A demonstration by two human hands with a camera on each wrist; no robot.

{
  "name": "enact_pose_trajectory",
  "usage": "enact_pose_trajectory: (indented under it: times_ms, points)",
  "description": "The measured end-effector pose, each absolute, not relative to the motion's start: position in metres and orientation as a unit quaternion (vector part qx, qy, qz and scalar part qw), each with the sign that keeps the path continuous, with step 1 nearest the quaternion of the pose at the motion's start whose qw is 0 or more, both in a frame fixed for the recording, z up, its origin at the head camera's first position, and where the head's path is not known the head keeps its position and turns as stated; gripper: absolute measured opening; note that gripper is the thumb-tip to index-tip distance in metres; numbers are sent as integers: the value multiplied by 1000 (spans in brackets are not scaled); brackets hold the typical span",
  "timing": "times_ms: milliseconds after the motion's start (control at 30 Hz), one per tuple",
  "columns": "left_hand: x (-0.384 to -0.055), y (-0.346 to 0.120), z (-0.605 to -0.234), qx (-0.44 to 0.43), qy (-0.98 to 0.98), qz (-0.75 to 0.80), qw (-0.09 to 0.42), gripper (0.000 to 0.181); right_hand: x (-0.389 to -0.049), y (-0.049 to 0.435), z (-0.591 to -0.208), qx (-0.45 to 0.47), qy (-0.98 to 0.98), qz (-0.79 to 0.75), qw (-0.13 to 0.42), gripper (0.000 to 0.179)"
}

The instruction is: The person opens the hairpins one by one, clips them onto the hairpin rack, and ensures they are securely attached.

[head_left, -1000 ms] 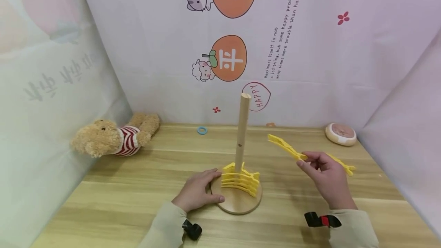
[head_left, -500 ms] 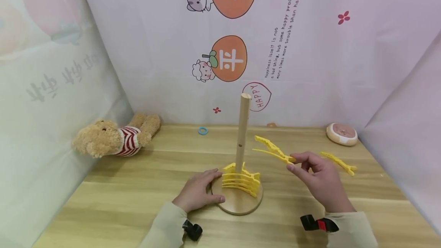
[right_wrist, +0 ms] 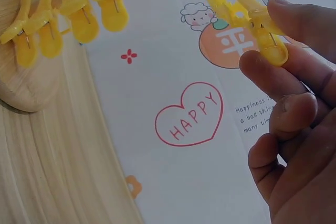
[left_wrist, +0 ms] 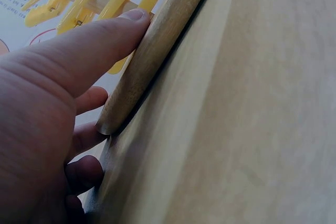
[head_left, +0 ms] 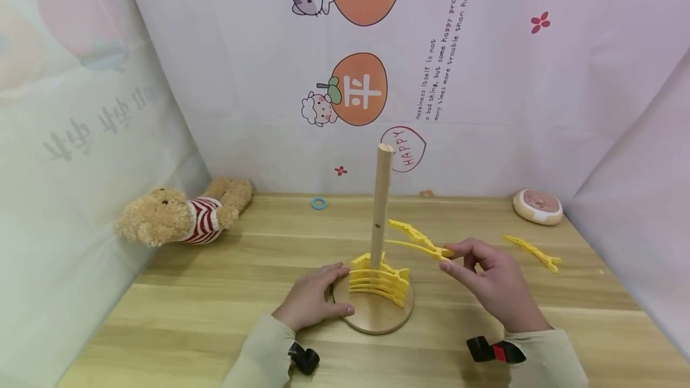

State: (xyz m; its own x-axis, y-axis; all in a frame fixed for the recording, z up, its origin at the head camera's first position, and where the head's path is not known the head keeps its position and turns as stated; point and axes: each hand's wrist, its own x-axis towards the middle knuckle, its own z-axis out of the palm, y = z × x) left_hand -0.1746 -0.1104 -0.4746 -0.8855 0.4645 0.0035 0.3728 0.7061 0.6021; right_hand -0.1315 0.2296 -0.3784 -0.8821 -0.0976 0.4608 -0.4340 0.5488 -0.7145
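Note:
A wooden stand with an upright pole [head_left: 381, 196] and a round base [head_left: 372, 319] stands on the table. My left hand [head_left: 309, 298] grips the base at its left edge; the left wrist view shows the thumb [left_wrist: 105, 38] on top and fingers at the rim. Several yellow hair clips [head_left: 380, 283] sit stacked low on the pole. My right hand [head_left: 493, 280] pinches the tail of another yellow alligator hair clip [head_left: 423, 244] between thumb and fingers. That clip's two arms are spread apart, their tips right at the pole's right side, above the stack.
One more yellow clip [head_left: 533, 253] lies on the table [head_left: 215, 328] to the right. A round pink-and-cream object [head_left: 538, 207] is at the back right, a blue ring [head_left: 319, 203] at the back. A teddy bear [head_left: 183, 214] lies at the left. Printed white cloth [head_left: 269, 76] walls the table.
My right hand has moved left, bringing the pinched clip to the pole. The clip's arms have spread apart. The left hand stays on the base.

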Motion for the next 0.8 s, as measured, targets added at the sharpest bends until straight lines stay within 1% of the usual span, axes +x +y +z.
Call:
enact_pose_trajectory:
  times_ms: [300, 433, 600, 800]
  points:
    - [-182, -113, -468, 228, 923, 302, 69, 85, -138, 220, -375, 170, -860, 456, 156, 17]
    - [-180, -115, -473, 225, 922, 308, 73, 85, -137, 216, -381, 176, -858, 462, 137, 15]
    - [-175, -109, -475, 223, 923, 306, 73, 86, -133, 215, -385, 160, -867, 458, 117, 14]
    - [-173, -106, -472, 218, 927, 297, 72, 88, -136, 211, -392, 162, -873, 445, 116, 15]
